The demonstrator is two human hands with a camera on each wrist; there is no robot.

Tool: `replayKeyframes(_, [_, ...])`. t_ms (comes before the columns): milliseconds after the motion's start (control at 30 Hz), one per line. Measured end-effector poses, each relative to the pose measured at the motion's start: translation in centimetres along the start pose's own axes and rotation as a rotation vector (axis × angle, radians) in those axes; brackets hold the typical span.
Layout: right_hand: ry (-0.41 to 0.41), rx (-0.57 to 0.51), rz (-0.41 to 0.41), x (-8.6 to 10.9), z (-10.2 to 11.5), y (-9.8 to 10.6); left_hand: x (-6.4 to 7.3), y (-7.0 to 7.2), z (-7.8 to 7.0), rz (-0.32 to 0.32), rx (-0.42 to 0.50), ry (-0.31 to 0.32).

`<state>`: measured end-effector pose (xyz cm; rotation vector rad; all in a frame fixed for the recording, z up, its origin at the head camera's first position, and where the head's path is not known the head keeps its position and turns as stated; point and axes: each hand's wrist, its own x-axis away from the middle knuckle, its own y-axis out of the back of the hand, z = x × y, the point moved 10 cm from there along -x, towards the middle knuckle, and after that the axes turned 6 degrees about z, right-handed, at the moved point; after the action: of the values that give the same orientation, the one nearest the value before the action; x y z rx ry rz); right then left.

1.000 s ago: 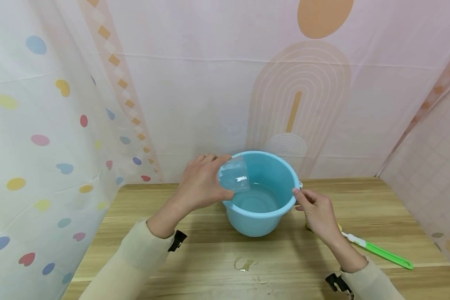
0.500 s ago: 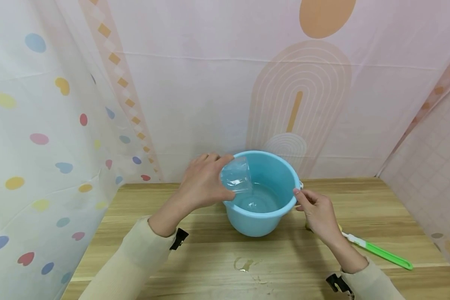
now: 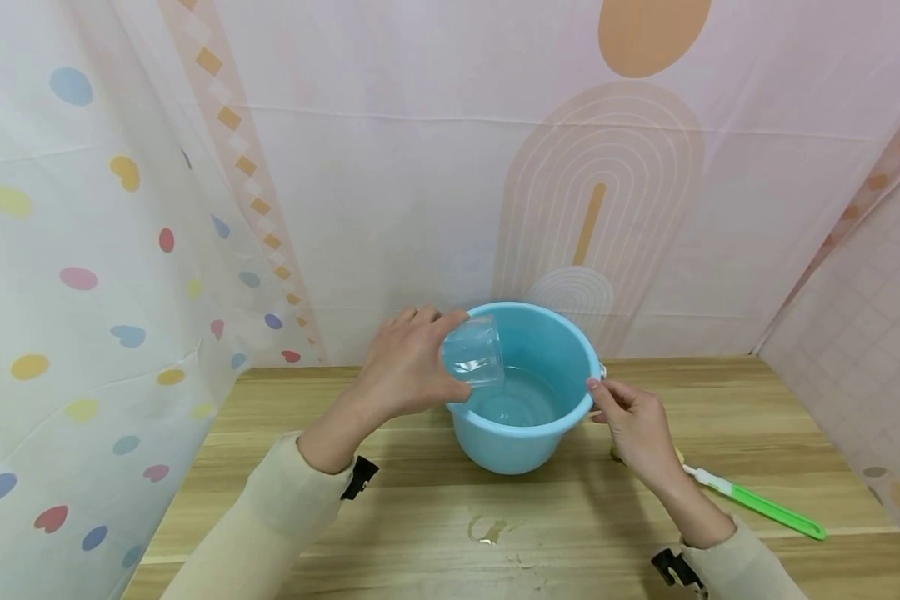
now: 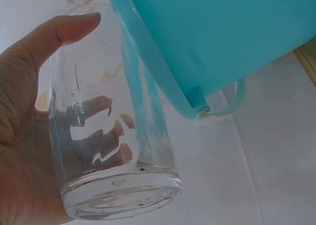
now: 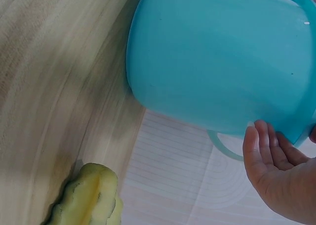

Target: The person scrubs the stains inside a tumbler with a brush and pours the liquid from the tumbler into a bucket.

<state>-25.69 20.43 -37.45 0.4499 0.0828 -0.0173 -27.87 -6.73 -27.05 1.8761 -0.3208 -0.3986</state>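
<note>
My left hand (image 3: 405,367) grips a clear drinking glass (image 3: 482,350) with its thumb and fingers around the side. The glass is tipped over the near-left rim of a light blue plastic bucket (image 3: 508,450), mouth toward the inside. Shallow clear water (image 3: 528,404) covers the bucket's bottom. In the left wrist view, droplets cling inside the glass (image 4: 94,121) and its thick base points away from the bucket. At the bucket's right rim, my right hand (image 3: 637,429) pinches the edge; in the right wrist view its other fingers (image 5: 266,146) lie against the outer wall.
Right of the bucket lies a brush with a green handle (image 3: 776,508) and a yellow sponge head (image 5: 91,198), partly behind my right hand. A small wet patch (image 3: 489,530) marks the wooden table (image 3: 390,533) in front. A patterned curtain (image 3: 390,183) hangs behind.
The glass has tipped further and shifted slightly right. Water seen in it a second ago has mostly gone. Bright ripples in the bucket half a second ago have faded. My right hand has stayed put.
</note>
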Motion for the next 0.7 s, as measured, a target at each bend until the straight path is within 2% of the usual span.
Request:
replayKeyframes(233, [0.011,-0.011,-0.004,0.1,0.2,0.0,0.0,0.1,-0.3,0.011,-0.003,-0.005])
replayKeyframes(433, [0.025,0.001,-0.012,0.1,0.3,0.1,-0.2,-0.2,-0.5,0.049,-0.008,0.007])
replayKeyframes(700, [0.034,0.001,-0.011,0.0,0.3,0.0,-0.3,-0.2,-1.2,0.064,-0.065,-0.012])
